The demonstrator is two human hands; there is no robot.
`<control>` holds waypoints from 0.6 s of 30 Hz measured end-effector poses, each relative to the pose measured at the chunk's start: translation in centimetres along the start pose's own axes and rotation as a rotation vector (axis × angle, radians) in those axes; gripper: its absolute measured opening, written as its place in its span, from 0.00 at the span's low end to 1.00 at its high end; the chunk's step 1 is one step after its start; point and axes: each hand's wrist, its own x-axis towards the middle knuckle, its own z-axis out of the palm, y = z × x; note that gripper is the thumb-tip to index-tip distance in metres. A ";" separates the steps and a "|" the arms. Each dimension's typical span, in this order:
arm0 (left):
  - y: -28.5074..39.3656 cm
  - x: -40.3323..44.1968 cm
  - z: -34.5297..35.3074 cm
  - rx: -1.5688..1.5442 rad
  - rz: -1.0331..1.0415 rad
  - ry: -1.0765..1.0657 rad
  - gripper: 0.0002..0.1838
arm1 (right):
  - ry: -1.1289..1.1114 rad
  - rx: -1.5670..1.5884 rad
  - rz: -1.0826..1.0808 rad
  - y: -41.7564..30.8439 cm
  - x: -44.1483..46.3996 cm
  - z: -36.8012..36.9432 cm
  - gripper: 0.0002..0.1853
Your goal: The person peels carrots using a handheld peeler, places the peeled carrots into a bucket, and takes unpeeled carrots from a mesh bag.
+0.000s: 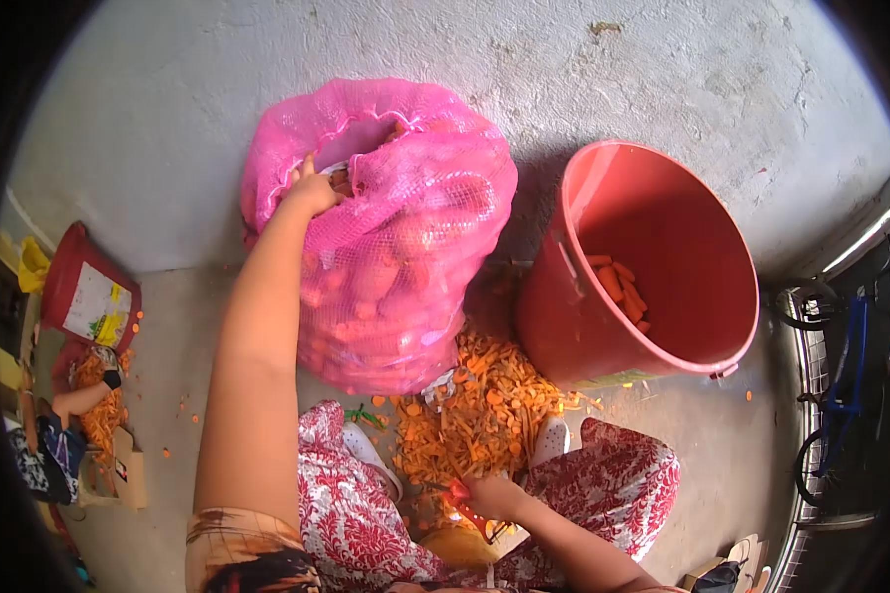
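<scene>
A large pink mesh sack (396, 257) full of carrots leans against the wall. My left hand (314, 190) is at the left side of its mouth, touching the mesh; the fingers that show are apart, and some are partly hidden. Low between my knees, my right hand (494, 497) is closed round a red peeler (457, 493), its blade hard to make out. Under and in front of that hand lies a heap of orange carrot peelings (475, 420). To the right stands a red bucket (539, 306) with several peeled carrots (623, 289) at the bottom.
A rough pale wall (653, 74) rises behind the sack. At far left are another red bucket (64, 287), more peelings (101, 410) and another person's arm (81, 397). A blue bicycle (845, 366) stands beyond a metal grille at right. Carrot scraps dot the floor (218, 296).
</scene>
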 end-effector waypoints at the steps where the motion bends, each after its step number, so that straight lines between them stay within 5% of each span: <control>1: 0.0 0.5 0.1 -0.005 0.005 -0.031 0.28 | -0.026 -0.005 0.018 -0.4 0.1 -0.7 0.20; 5: -1.1 5.3 2.2 -0.004 0.023 -0.103 0.25 | -0.065 0.057 0.051 -0.3 1.4 -1.8 0.19; 9: -1.3 7.2 4.5 -0.124 0.083 -0.110 0.32 | -0.087 0.089 0.011 -0.6 1.8 -2.9 0.18; 18: -4.4 14.1 10.8 -0.259 -0.149 -0.131 0.42 | -0.098 0.140 0.021 -0.7 3.0 -4.4 0.18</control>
